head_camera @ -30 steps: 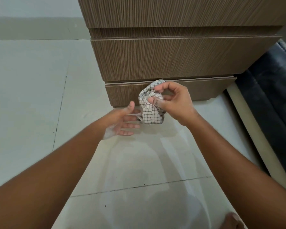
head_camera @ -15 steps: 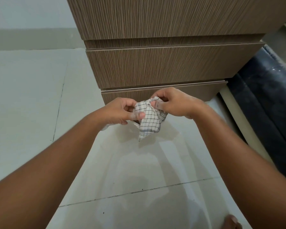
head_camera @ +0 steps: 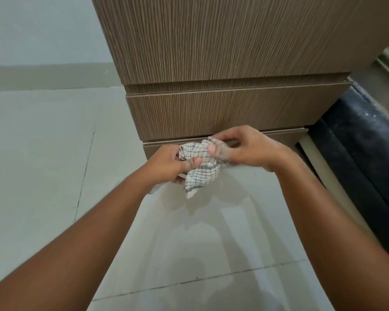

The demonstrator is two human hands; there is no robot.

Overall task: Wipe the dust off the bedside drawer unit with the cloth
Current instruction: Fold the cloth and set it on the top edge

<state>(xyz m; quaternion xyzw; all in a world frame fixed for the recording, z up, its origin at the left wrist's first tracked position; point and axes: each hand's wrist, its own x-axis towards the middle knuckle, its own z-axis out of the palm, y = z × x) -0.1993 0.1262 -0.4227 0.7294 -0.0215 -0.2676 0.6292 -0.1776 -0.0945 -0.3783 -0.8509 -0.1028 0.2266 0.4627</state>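
Before the drawer unit [head_camera: 222, 113], both hands (fingers blurred) bunch the cloth [head_camera: 200, 173].

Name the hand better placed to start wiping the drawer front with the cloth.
Right, probably. The right hand pinches the cloth at its top, right in front of the drawer unit; the left hand holds it lower and farther from the unit.

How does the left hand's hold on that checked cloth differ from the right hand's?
The left hand wraps the checked cloth from below and the side, thumb pressed onto it; the right hand pinches its top edge from above with its fingertips. The left hand sits lower and nearer the camera; the right hand is higher, close to the bottom drawer. Both hold the same bunched cloth off the floor.
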